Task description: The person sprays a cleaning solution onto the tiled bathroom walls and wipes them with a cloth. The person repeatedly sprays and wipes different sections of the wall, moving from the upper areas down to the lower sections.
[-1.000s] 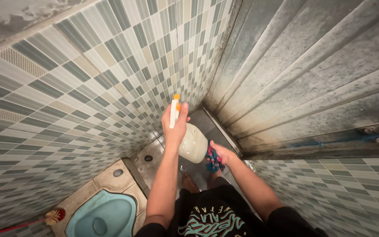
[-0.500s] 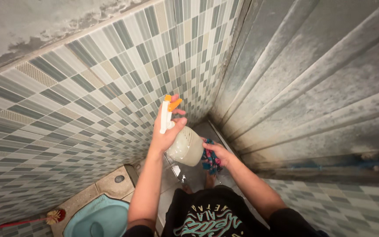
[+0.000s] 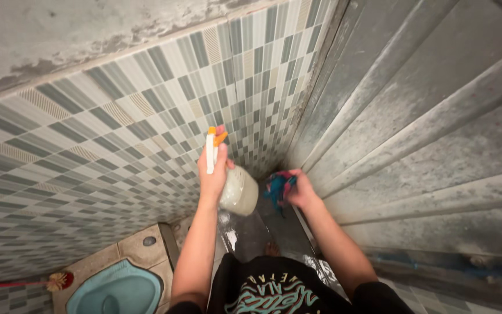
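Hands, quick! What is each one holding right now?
Left hand: closed around a spray bottle with a white and orange trigger head.
Right hand: closed on a blue and pink cloth.

The only package is a spray bottle (image 3: 236, 189), held up near the tiled wall. It has a round, see-through body full of milky, cream-coloured liquid. On top sits a white spray head with an orange tip and an orange trigger. It shows no label, and there are no signs or screens.
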